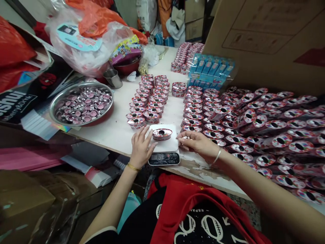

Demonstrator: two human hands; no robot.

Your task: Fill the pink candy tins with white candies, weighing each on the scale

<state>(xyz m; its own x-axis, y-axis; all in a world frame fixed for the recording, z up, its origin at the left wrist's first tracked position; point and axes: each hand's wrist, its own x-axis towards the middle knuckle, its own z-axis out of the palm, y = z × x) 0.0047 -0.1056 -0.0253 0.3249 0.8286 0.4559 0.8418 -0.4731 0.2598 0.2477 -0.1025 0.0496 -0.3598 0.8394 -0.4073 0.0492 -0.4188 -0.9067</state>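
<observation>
A small oval tin-like candy box (162,134), red and white with a dark round hole in its top, sits on a white kitchen scale (164,146). The scale's lit display (157,157) shows digits. My left hand (141,146) is at the scale's left edge, fingers apart, with its fingertips beside the box; whether they touch it I cannot tell. At the right edge of the scale, my right hand (194,142) has its fingers curled round small white candies (186,137), partly hidden by the fingers.
A metal bowl (53,110) of round pink-lined caps stands to the left, with a metal cup (113,79) behind it. Stacks of similar boxes (152,101) fill the middle, and many more (276,125) crowd the right. A blue pack (210,72) and a large carton (264,51) stand behind.
</observation>
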